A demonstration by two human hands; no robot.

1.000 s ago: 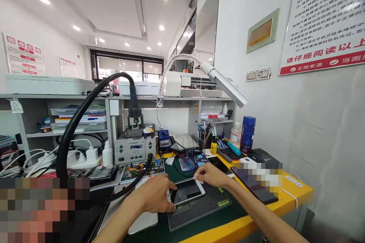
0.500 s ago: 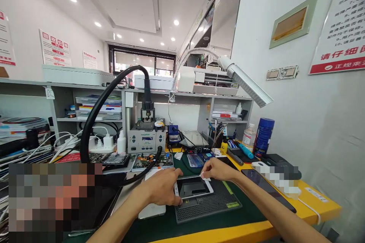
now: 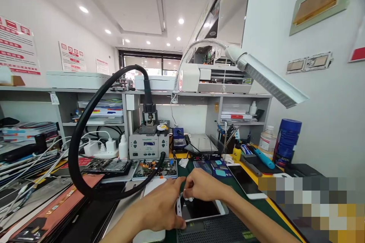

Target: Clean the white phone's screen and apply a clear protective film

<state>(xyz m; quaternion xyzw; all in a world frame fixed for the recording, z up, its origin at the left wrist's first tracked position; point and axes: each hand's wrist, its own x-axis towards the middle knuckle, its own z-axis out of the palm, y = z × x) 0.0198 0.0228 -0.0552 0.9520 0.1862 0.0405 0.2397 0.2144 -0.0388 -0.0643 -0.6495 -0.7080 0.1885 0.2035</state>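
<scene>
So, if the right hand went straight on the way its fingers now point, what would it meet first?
Most likely the left hand, just beyond the right hand at one end of the white-framed device, though depth is hard to judge from this view.

Device: slim, rectangular, white-framed device with glossy black glass screen [image 3: 201,209]
Device pose: about flat, screen up, long side crosswise
Device place: on dark grey perforated mat [image 3: 219,231], left end between thumb and fingers of left hand [image 3: 164,205]
Screen: dark, far part covered
White piece: small, crumpled, soft-looking white scrap [image 3: 187,199], pinched in right hand [image 3: 203,186], over screen's left part; contact unclear
</scene>
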